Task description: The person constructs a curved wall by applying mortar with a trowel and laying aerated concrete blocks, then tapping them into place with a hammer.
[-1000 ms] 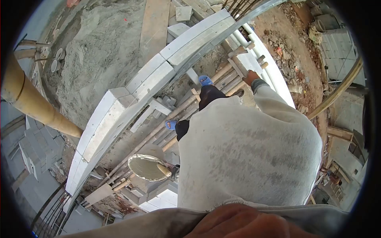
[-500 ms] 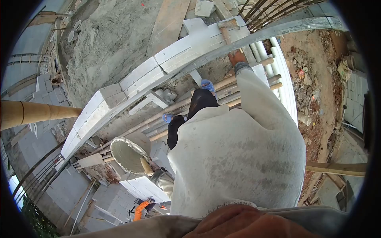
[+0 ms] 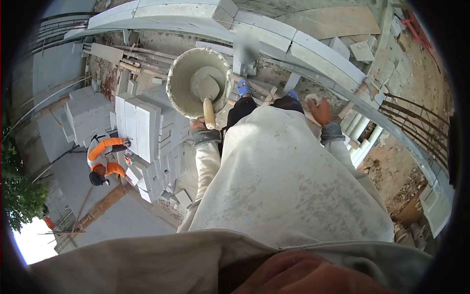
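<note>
My left hand (image 3: pixel 199 124) is closed at the near rim of a mortar-coated bucket (image 3: pixel 174 81), partly hidden by the wooden handle of a trowel (image 3: pixel 209 115). The trowel's blade rests inside the bucket against grey wet mortar (image 3: pixel 203 81). To the right, my right hand (image 3: pixel 321 111) is held in front of my body with its fingers curled. A pale, roundish thing shows at its fingertips, too blurred to name. Beyond this hand, a hammer-like tool with a wooden handle (image 3: pixel 368 89) lies on the wall of white blocks (image 3: pixel 318 56).
A metal rail (image 3: pixel 391 115) runs along the block wall. White pipes (image 3: pixel 364 147) and rusty rebar (image 3: pixel 416 120) lie at the right. Stacked white blocks (image 3: pixel 139 130) stand at the left, where a co-worker in orange sleeves (image 3: pixel 100 149) bends over. Bamboo poles (image 3: pixel 147 56) cross beneath the wall.
My right hand has drawn back from the tool on the wall towards my body. The view has turned left, bringing the bucket, the block stacks and the co-worker further into sight.
</note>
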{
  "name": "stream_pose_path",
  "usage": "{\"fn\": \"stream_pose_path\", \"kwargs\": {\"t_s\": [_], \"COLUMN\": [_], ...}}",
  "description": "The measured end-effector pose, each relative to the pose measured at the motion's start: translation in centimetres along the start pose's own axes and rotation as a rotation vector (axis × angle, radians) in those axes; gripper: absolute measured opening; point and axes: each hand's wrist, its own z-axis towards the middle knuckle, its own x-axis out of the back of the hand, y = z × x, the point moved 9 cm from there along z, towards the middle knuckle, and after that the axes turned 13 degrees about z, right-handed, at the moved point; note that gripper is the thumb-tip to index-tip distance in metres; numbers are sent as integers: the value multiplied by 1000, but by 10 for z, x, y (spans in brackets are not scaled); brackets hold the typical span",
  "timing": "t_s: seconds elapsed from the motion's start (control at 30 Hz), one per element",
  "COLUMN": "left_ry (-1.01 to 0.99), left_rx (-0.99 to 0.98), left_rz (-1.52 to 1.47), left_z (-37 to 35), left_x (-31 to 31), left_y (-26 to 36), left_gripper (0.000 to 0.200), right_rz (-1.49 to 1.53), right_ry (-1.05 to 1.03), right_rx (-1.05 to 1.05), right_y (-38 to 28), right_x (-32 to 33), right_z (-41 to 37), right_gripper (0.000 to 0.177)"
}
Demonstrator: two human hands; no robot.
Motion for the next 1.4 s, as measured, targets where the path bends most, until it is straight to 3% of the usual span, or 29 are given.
{"fn": "stream_pose_path", "kwargs": {"t_s": [0.07,0.13,0.2,0.3,0.4,0.5,0.53,0.6,0.73,0.8,0.87,0.9,0.97,1.1,1.2,1.4], "left_ry": [6,77,56,95,111,115,188,320,174,134,105,90,151,296,249,196], "left_rx": [228,347,375,206,83,5,-88,-276,-294,-285,-222,-186,-240,-425,-476,-501], "left_rz": [-509,-1168,-1210,-1123,-1059,-992,-841,-525,-633,-577,-763,-857,-682,-448,-460,-439], "left_z": [6,13,31,41,70,92,101,117,134,155,172,179,190,193,191,153], "left_x": [-19,-32,-59,-43,-30,-11,5,36,72,83,87,87,95,123,133,161], "left_y": [-2,15,-1,30,40,38,40,49,67,68,65,63,61,72,78,96], "left_gripper": [17,39,48,43,42,36,35,33,31,29,27,27,27,19,18,22], "right_rz": [31,-115,-432,-468,-498,-698,-776,-908,-1052,-1065,-1073,-1033,-956,-799,-409,311], "right_ry": [-124,-279,-412,-479,-413,-433,-440,-398,-182,-171,-204,-231,-287,-117,-413,-812], "right_rx": [384,370,267,311,295,100,56,206,584,556,457,431,382,452,-37,-224], "right_y": [-142,-228,-251,-238,-237,-256,-260,-296,-353,-349,-326,-328,-339,-374,-370,-324], "right_x": [-72,-141,-202,-267,-282,-267,-263,-257,-266,-283,-302,-304,-300,-277,-259,-234], "right_z": [-4,-15,-14,16,47,67,77,82,94,104,113,111,108,142,146,125], "right_gripper": [31,39,53,68,78,70,69,67,67,61,64,63,61,57,58,60]}}
